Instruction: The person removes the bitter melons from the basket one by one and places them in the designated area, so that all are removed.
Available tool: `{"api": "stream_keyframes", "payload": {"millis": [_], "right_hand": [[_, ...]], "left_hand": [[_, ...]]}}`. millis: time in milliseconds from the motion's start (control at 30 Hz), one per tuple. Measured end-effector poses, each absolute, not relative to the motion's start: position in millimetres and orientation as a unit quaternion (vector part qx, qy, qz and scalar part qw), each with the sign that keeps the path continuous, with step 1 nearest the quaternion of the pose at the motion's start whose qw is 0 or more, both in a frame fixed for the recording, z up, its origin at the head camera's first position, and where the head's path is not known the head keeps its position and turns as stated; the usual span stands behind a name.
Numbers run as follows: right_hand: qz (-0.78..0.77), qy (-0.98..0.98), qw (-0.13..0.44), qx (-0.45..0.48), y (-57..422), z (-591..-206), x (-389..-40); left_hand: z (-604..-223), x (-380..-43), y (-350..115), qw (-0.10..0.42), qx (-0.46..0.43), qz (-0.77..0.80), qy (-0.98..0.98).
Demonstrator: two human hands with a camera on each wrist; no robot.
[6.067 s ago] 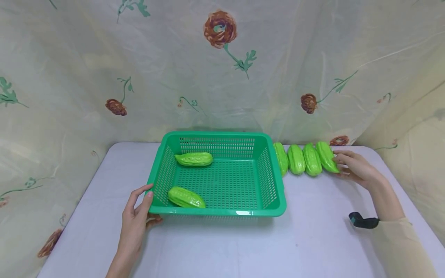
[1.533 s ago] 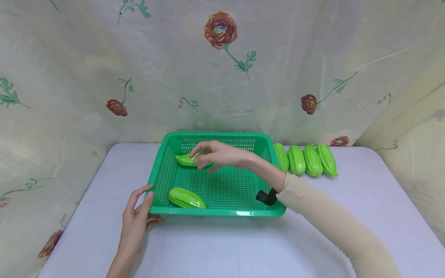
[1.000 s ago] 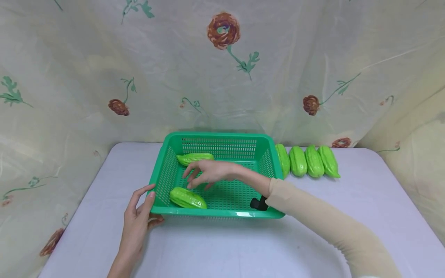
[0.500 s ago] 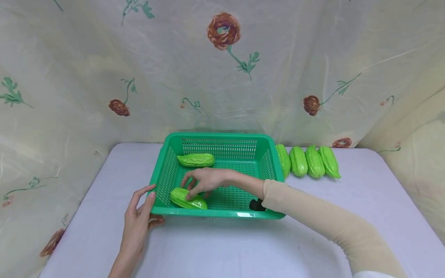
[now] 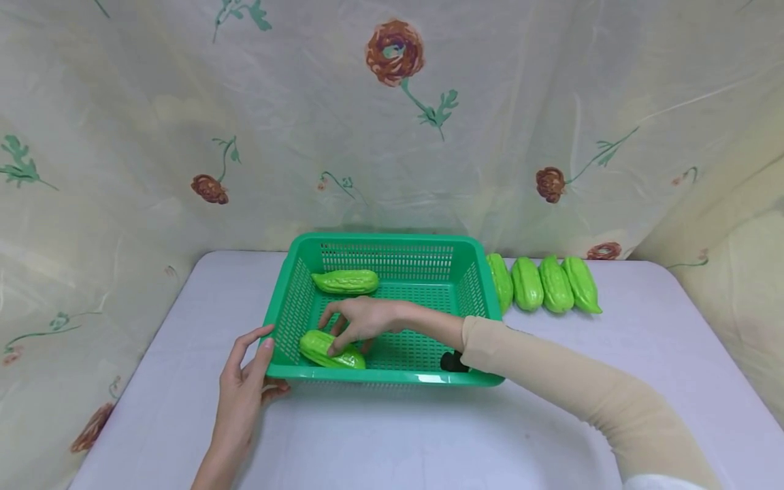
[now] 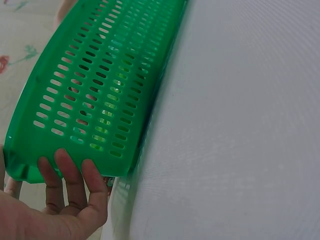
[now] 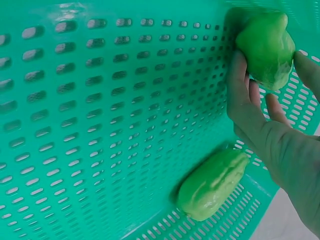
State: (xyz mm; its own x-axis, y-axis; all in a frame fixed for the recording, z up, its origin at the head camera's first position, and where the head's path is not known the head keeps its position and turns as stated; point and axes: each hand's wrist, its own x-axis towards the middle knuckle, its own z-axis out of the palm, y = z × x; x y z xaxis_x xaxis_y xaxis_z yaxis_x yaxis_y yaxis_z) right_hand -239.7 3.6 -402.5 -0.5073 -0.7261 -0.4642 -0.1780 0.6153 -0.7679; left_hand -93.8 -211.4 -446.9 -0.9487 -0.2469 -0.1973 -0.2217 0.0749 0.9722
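Observation:
In the head view a green plastic basket point(image 5: 386, 239) stands on the table with two light green, ridged bitter melons inside. My left hand point(image 5: 239, 388) grips its front left corner, thumb at the rim; in the left wrist view the fingertips point(image 6: 91, 170) press the outer wall point(image 6: 55, 100). My right hand point(image 5: 370, 317) reaches into the basket and holds the front bitter melon point(image 5: 315, 346) between thumb and fingers. The right wrist view shows this bitter melon point(image 7: 267, 50) from its end. Along the back left lies the other bitter melon point(image 5: 349, 281), untouched.
Several bitter melons point(image 5: 556, 284) lie side by side in a row to the right of the basket. White cloth point(image 5: 392, 435) covers the table, and a flower-patterned curtain point(image 5: 294, 122) hangs behind. A black wrist device point(image 5: 453, 361) sits under the right wrist, inside the basket's right end.
My right hand has left the end of the row, passed over the back bitter melon and come down on the front one, which it now holds. My left hand has stayed put.

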Motion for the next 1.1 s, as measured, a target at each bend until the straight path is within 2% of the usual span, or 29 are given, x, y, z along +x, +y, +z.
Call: {"api": "stream_keyframes", "payload": {"millis": [633, 1100], "right_hand": [[-0.321, 0.807, 0.387, -0.311, 13.0, -388.8, -244.1], [-0.389, 0.805, 0.353, -0.277, 31.8, -366.9, -252.0]], "left_hand": [[-448.1, -93.1, -211.3, 0.011, 0.155, -0.661, -0.734], [-446.5, -92.7, -211.4, 0.013, 0.156, -0.661, -0.734]]}}
